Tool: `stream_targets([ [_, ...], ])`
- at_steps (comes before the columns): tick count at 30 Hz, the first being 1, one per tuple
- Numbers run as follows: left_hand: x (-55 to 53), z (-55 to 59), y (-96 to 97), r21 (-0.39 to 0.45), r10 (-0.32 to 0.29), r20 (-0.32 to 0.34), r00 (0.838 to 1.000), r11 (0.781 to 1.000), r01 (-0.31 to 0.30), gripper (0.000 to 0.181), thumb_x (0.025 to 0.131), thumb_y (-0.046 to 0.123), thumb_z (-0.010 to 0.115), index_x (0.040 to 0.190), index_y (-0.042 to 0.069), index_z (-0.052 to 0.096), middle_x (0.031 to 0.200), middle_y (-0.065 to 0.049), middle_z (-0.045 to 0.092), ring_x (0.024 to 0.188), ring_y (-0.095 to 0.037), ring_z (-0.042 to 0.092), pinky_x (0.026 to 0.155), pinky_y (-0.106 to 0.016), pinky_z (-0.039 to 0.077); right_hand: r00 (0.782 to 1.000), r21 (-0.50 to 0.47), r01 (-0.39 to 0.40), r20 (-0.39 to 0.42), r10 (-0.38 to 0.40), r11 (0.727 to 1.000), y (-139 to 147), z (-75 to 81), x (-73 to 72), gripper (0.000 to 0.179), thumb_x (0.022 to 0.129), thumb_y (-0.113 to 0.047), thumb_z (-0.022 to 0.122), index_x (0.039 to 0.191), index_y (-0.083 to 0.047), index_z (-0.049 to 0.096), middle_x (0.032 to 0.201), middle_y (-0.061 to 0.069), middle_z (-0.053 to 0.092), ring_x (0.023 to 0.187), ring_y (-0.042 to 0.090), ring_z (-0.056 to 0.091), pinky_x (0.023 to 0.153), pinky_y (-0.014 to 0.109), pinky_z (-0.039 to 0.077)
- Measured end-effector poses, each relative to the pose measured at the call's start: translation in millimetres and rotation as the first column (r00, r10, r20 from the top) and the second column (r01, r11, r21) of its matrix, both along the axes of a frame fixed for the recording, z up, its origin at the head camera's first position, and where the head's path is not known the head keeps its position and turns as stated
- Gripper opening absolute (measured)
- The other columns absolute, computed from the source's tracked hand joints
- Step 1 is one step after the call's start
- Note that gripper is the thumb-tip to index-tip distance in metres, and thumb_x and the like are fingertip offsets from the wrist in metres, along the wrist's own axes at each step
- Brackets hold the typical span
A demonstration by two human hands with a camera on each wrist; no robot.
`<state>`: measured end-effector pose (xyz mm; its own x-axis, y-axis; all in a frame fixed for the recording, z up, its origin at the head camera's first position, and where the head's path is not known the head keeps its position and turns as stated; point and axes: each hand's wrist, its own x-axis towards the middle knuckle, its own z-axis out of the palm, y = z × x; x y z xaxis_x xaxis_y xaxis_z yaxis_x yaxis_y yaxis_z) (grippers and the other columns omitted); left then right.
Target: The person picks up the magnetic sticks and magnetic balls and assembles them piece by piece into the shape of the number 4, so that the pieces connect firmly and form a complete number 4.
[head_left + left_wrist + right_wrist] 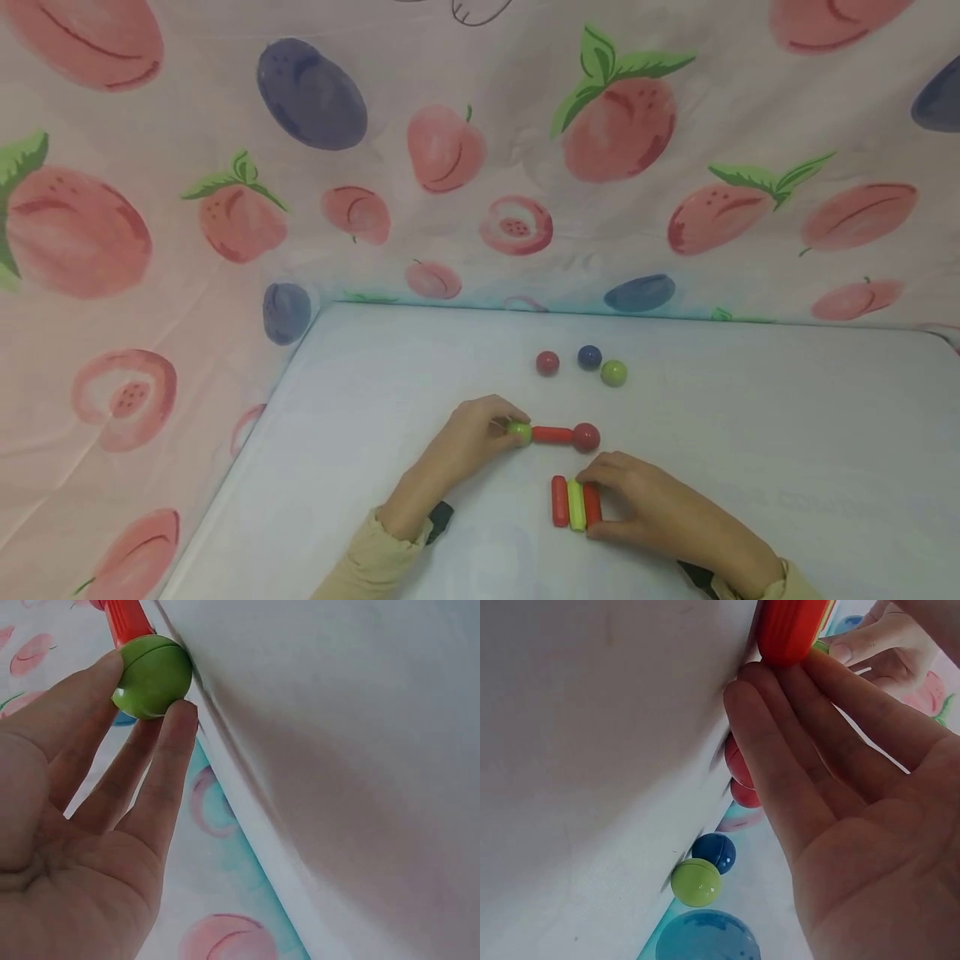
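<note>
While pinching the green ball (520, 432) of the ball-and-stick piece (552, 435) in left fingers (174, 746) and the rightmost red stick (592, 503) on the tabletop (390, 358) in right fingers (776, 765), seems mid-build, so prob gotta lift and attach that stick.

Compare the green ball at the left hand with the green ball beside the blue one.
The near green ball is pinched by the left hand; the far green ball has no hand on it. The near green ball sits at the end of a red stick; the far green ball has no stick and lies beside the blue ball. Both look round and shiny.
</note>
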<state>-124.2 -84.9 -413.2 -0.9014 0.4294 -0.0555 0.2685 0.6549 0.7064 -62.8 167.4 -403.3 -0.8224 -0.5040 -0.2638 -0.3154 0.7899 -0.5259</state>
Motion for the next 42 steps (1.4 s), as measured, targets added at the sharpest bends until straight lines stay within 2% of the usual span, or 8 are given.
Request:
stream_targets([
  [14, 2.2, -1.5, -1.7, 0.022, 0.024, 0.003, 1.0, 0.999, -0.024, 0.022, 0.09, 0.022, 0.075, 0.112, 0.019, 0.074, 0.107, 0.007, 0.07, 0.099, -0.012, 0.065, 0.09, -0.03, 0.055, 0.998, 0.004, -0.038, -0.058, 0.038, 0.999, -0.2, -0.8, -2.1, 0.052, 0.073, -0.044, 0.086, 0.115, -0.018, 0.071, 0.11, -0.007, 0.067, 0.1, 0.012, 0.062, 0.087, 0.037, 0.058],
  [22, 0.2, -3.8, -1.7, 0.03, 0.02, 0.033, 0.999, 0.999, -0.021, 0.023, 0.089, 0.024, 0.075, 0.112, 0.02, 0.074, 0.109, 0.007, 0.07, 0.1, -0.012, 0.066, 0.091, -0.031, 0.055, 0.995, -0.023, -0.046, -0.091, 0.044, 0.999, -0.5, -2.3, -3.3, 0.048, 0.073, -0.039, 0.087, 0.114, -0.019, 0.071, 0.111, -0.008, 0.067, 0.1, 0.011, 0.063, 0.087, 0.036, 0.057],
  [28, 0.6, -4.5, -1.8, 0.036, 0.023, 0.04, 0.999, 0.999, -0.024, 0.023, 0.089, 0.023, 0.075, 0.112, 0.02, 0.074, 0.109, 0.008, 0.07, 0.1, -0.012, 0.065, 0.09, -0.031, 0.055, 0.996, -0.063, -0.037, -0.082, 0.031, 0.997, -1.5, -2.2, -4.2, 0.045, 0.073, -0.033, 0.088, 0.112, -0.019, 0.07, 0.109, -0.009, 0.06, 0.093, 0.007, 0.06, 0.085, 0.032, 0.058],
  [34, 1.5, -4.9, -2.0, 0.03, 0.021, 0.026, 0.999, 0.999, -0.022, 0.029, 0.089, 0.024, 0.075, 0.117, 0.017, 0.071, 0.109, 0.006, 0.07, 0.099, -0.012, 0.066, 0.089, -0.03, 0.055, 0.999, -0.093, -0.022, -0.052, 0.017, 0.995, -1.9, -2.2, -6.2, 0.042, 0.073, -0.027, 0.089, 0.11, -0.021, 0.07, 0.107, -0.009, 0.055, 0.093, 0.008, 0.057, 0.085, 0.032, 0.058],
  [37, 1.2, -5.1, -2.1, 0.017, 0.025, 0.021, 0.999, 1.0, -0.025, 0.031, 0.089, 0.026, 0.075, 0.117, 0.017, 0.069, 0.107, 0.006, 0.07, 0.098, -0.012, 0.066, 0.088, -0.029, 0.055, 0.999, -0.103, -0.014, -0.042, 0.01, 0.995, -2.1, -2.2, -7.6, 0.04, 0.073, -0.026, 0.088, 0.108, -0.022, 0.07, 0.107, -0.009, 0.055, 0.093, 0.009, 0.056, 0.085, 0.032, 0.058],
  [42, 1.4, -3.7, -1.8, 0.008, 0.038, 0.044, 0.998, 0.999, -0.039, 0.024, 0.087, 0.026, 0.077, 0.109, 0.018, 0.071, 0.101, 0.008, 0.07, 0.093, -0.009, 0.066, 0.086, -0.029, 0.056, 0.999, -0.135, -0.025, -0.028, 0.022, 0.99, -0.6, -2.1, -9.4, 0.038, 0.075, -0.024, 0.087, 0.108, -0.022, 0.068, 0.106, -0.011, 0.06, 0.091, 0.007, 0.059, 0.084, 0.03, 0.058],
])
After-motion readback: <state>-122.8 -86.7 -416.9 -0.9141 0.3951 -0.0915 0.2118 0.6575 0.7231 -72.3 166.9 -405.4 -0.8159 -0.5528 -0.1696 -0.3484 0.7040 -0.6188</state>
